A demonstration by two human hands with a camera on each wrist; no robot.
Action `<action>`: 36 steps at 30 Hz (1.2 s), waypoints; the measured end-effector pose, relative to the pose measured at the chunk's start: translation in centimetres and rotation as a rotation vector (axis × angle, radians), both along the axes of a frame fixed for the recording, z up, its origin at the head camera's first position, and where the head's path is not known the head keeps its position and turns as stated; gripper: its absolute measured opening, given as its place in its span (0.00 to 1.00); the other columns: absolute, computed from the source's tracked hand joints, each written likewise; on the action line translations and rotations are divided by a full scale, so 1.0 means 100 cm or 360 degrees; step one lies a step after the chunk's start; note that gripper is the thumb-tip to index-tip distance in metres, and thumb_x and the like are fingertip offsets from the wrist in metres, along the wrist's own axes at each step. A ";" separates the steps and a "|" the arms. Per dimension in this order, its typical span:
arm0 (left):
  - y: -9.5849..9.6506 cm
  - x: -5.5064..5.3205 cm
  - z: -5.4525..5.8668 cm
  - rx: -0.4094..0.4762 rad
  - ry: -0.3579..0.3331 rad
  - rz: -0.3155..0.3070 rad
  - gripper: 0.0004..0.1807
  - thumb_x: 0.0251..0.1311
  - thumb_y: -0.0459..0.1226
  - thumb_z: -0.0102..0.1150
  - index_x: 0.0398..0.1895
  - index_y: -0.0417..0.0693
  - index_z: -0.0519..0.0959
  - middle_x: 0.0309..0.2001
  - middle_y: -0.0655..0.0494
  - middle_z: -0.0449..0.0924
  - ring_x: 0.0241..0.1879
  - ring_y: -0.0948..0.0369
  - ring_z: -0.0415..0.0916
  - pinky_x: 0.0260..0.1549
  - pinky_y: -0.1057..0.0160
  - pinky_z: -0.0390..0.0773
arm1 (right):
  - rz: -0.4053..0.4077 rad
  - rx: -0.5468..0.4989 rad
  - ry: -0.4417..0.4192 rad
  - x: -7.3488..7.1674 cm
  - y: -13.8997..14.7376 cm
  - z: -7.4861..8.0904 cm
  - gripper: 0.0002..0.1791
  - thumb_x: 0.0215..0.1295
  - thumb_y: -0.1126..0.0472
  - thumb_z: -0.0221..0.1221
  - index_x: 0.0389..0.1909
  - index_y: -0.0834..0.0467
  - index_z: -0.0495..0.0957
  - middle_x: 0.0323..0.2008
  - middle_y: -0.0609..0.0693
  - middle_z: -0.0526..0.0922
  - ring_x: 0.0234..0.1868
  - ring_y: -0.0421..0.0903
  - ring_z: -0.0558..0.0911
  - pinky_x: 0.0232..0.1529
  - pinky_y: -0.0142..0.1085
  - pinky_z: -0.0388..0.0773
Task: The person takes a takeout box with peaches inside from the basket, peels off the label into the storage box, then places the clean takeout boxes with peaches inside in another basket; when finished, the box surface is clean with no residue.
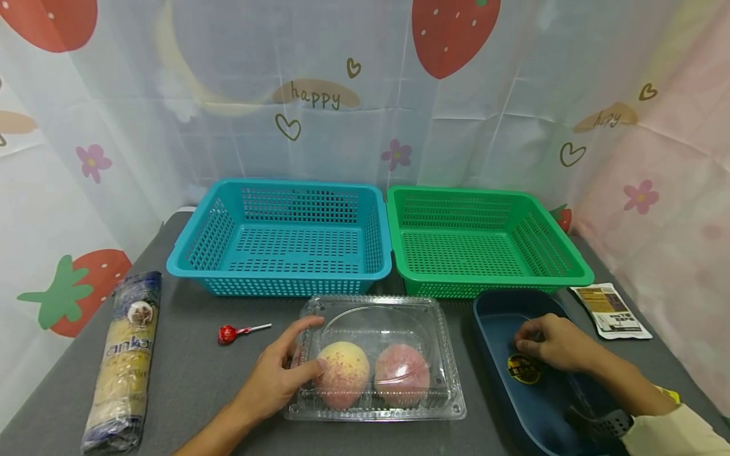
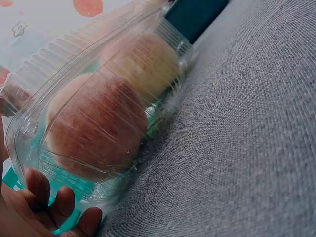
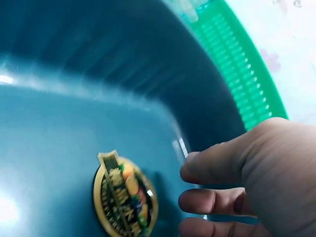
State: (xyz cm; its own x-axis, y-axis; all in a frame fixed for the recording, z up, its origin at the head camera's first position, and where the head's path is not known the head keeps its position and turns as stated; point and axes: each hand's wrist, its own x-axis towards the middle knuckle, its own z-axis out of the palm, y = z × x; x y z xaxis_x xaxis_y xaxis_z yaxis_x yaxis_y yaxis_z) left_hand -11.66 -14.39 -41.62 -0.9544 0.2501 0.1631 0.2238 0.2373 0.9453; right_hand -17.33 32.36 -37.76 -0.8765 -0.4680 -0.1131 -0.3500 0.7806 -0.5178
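Observation:
My left hand (image 1: pixel 276 373) holds the left side of a clear plastic clamshell box (image 1: pixel 424 316), thumb on the lid and fingers at its edge. Inside sit two peaches, one yellow and pink (image 1: pixel 342 375), the other pink (image 1: pixel 402 375). In the left wrist view, my fingertips (image 2: pixel 61 202) curl close against the box wall. Over on the right, my right hand (image 1: pixel 550 342) reaches down into a dark blue basin (image 1: pixel 485 329) with thumb and fingers apart and nothing between them. A black-and-gold oval label (image 3: pixel 126 197) lies on the basin floor, just beside those fingers.
Behind stand a blue basket (image 1: pixel 274 285) and a green basket (image 1: pixel 490 285), side by side. A red lollipop (image 1: pixel 228 334) and a long pack of noodles (image 1: pixel 122 367) lie at left. A flat packet (image 1: pixel 610 310) lies right of the basin, on the grey cloth (image 1: pixel 188 380).

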 end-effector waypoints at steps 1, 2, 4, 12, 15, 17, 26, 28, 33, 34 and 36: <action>0.000 0.000 0.000 0.0002 0.0005 -0.0003 0.31 0.58 0.38 0.64 0.66 0.57 0.68 0.20 0.59 0.62 0.18 0.65 0.60 0.15 0.65 0.64 | -0.0003 0.0001 0.0035 0.000 -0.001 0.002 0.05 0.65 0.60 0.61 0.36 0.56 0.84 0.30 0.40 0.80 0.25 0.36 0.74 0.24 0.35 0.72; 0.000 0.000 0.000 0.0001 0.0004 -0.0002 0.31 0.58 0.38 0.64 0.66 0.57 0.68 0.20 0.59 0.62 0.18 0.65 0.60 0.15 0.65 0.64 | -0.0010 -0.0006 0.0058 0.001 -0.002 0.004 0.05 0.65 0.60 0.61 0.36 0.56 0.84 0.30 0.40 0.80 0.24 0.36 0.73 0.23 0.34 0.72; -0.001 0.000 0.000 0.0002 0.0008 -0.0003 0.31 0.58 0.37 0.64 0.66 0.57 0.68 0.20 0.59 0.62 0.18 0.65 0.60 0.15 0.66 0.63 | -0.0009 -0.0016 0.0114 0.002 -0.006 0.010 0.05 0.64 0.60 0.62 0.37 0.56 0.84 0.30 0.41 0.79 0.23 0.37 0.71 0.22 0.34 0.70; 0.000 0.000 -0.002 0.0004 -0.0005 0.0007 0.31 0.58 0.38 0.64 0.66 0.57 0.68 0.20 0.59 0.61 0.17 0.65 0.58 0.14 0.66 0.62 | -0.0011 -0.0039 0.0267 0.008 -0.020 0.041 0.07 0.65 0.60 0.62 0.41 0.56 0.83 0.33 0.41 0.78 0.26 0.39 0.72 0.25 0.34 0.71; 0.000 0.000 -0.002 0.0003 -0.0011 0.0007 0.31 0.58 0.38 0.64 0.66 0.57 0.68 0.20 0.59 0.61 0.18 0.65 0.59 0.14 0.66 0.62 | 0.0017 -0.0090 0.0362 0.008 -0.024 0.053 0.06 0.64 0.62 0.63 0.41 0.56 0.83 0.31 0.40 0.77 0.27 0.38 0.74 0.25 0.34 0.72; -0.001 0.000 -0.002 0.0003 -0.0017 0.0006 0.31 0.58 0.38 0.64 0.66 0.57 0.68 0.20 0.59 0.61 0.18 0.65 0.59 0.15 0.66 0.62 | 0.0035 -0.0120 0.0437 0.007 -0.026 0.061 0.06 0.63 0.64 0.63 0.40 0.56 0.83 0.29 0.40 0.76 0.26 0.37 0.74 0.24 0.33 0.72; 0.000 0.000 0.000 -0.0022 -0.0040 0.0020 0.31 0.57 0.39 0.65 0.66 0.58 0.69 0.21 0.57 0.62 0.18 0.63 0.60 0.16 0.65 0.63 | -0.0014 -0.0044 0.0716 0.001 -0.025 0.091 0.09 0.62 0.62 0.65 0.43 0.52 0.84 0.36 0.41 0.79 0.31 0.36 0.76 0.27 0.35 0.74; 0.000 0.000 0.001 -0.0024 -0.0034 0.0025 0.31 0.57 0.39 0.65 0.66 0.58 0.69 0.20 0.57 0.62 0.18 0.63 0.60 0.16 0.65 0.63 | -0.0002 -0.0058 0.0764 -0.001 -0.024 0.095 0.10 0.62 0.63 0.65 0.45 0.54 0.83 0.37 0.41 0.79 0.31 0.36 0.77 0.27 0.35 0.74; 0.001 0.000 0.003 -0.0031 -0.0053 0.0020 0.31 0.57 0.39 0.65 0.65 0.58 0.69 0.20 0.57 0.62 0.18 0.63 0.60 0.15 0.66 0.62 | -0.0039 -0.0114 0.0816 -0.008 -0.020 0.102 0.14 0.61 0.64 0.65 0.49 0.56 0.82 0.39 0.44 0.77 0.31 0.37 0.76 0.27 0.34 0.73; 0.001 0.000 0.003 -0.0032 -0.0059 0.0019 0.31 0.57 0.39 0.65 0.65 0.58 0.69 0.20 0.57 0.62 0.18 0.63 0.60 0.15 0.66 0.62 | -0.0066 -0.0121 0.0811 -0.008 -0.018 0.103 0.15 0.61 0.64 0.65 0.50 0.57 0.81 0.40 0.46 0.77 0.32 0.37 0.76 0.27 0.34 0.73; 0.001 0.000 0.003 -0.0030 -0.0067 0.0015 0.31 0.57 0.39 0.66 0.65 0.58 0.69 0.20 0.57 0.62 0.18 0.63 0.60 0.15 0.66 0.62 | -0.0127 -0.0118 0.0792 -0.011 -0.015 0.104 0.17 0.62 0.62 0.64 0.53 0.57 0.80 0.43 0.49 0.75 0.33 0.37 0.75 0.27 0.35 0.73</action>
